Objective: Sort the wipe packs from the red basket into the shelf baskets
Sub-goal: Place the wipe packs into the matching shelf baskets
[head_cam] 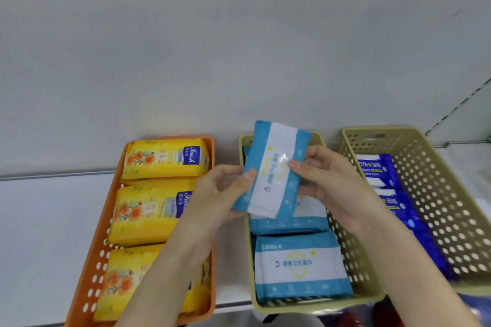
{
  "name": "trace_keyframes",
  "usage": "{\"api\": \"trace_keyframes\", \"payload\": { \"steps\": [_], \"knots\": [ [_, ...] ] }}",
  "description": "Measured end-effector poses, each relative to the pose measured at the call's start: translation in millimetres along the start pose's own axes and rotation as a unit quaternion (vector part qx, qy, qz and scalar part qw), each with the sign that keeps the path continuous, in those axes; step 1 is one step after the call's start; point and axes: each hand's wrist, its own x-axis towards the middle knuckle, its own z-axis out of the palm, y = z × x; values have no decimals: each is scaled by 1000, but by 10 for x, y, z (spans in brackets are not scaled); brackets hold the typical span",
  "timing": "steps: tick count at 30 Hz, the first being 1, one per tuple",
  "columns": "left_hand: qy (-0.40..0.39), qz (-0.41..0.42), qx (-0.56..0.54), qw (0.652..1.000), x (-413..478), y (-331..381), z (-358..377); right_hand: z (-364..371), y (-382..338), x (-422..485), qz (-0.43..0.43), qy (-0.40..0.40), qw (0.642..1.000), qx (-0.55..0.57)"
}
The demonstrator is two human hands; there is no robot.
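A light blue and white wipe pack [273, 167] is held tilted above the far end of the middle beige basket [353, 268]. My left hand [220, 191] grips its left edge and my right hand [326, 178] grips its right edge. Two more light blue packs [300, 265] lie flat in that basket. On the left, the orange basket [87, 271] holds three yellow flower-print packs [162, 159]. The right beige basket [441, 194] holds dark blue packs [377, 170]. A bit of red [350, 320] shows at the bottom edge below the shelf.
All three baskets stand side by side on a white shelf [45, 233] against a pale back panel [239, 61]. The shelf's front edge runs along the bottom of the view.
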Motion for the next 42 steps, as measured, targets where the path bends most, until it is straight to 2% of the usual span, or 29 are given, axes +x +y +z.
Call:
{"api": "trace_keyframes", "payload": {
  "steps": [3, 7, 9, 11, 13, 15, 17, 19, 24, 29, 32, 35, 38, 39, 42],
  "knots": [
    [-28, -10, -2, 1000, -42, -51, 29, -4, 77, -20, 15, 5, 1000, 21],
    [-40, 23, 31, 998, 3, -35, -45, -126, 27, -23, -7, 51, 997, -52],
    [-67, 25, 59, 996, 9, -17, -65, -164, 21, -8, 10, 26, 995, -93],
    [-48, 41, 71, 995, 27, -15, -58, -185, 63, 23, 20, 24, 994, -109],
    [27, 83, 91, 992, 60, -64, -68, -236, 88, 49, 2, 85, 992, -98],
    [88, 122, 154, 977, 65, -126, -69, -333, 93, 89, -21, 179, 981, -79],
    [80, 107, 183, 974, 37, -207, -37, -388, 119, 163, -46, 242, 965, -91],
    [43, 70, 166, 983, 20, -291, 10, -362, 195, 277, -70, 262, 951, -150],
    [-36, -43, 51, 997, 54, -407, 68, -193, 386, 575, -76, 265, 928, -249],
    [-44, -55, 45, 996, 56, -459, 74, -194, 470, 629, -78, 258, 902, -337],
    [-35, -64, 38, 997, 66, -462, 71, -206, 502, 579, -86, 250, 865, -427],
    [-29, -69, 33, 997, 72, -481, 69, -165, 550, 520, -120, 254, 812, -511],
    [-22, -68, 32, 997, 79, -484, 78, -158, 578, 502, -165, 214, 756, -596],
    [-18, -67, 33, 997, 79, -489, 83, -174, 592, 512, -164, 192, 754, -606],
    [-20, -60, 39, 997, 88, -494, 66, -194, 624, 570, -133, 158, 789, -579]
  ]
}}
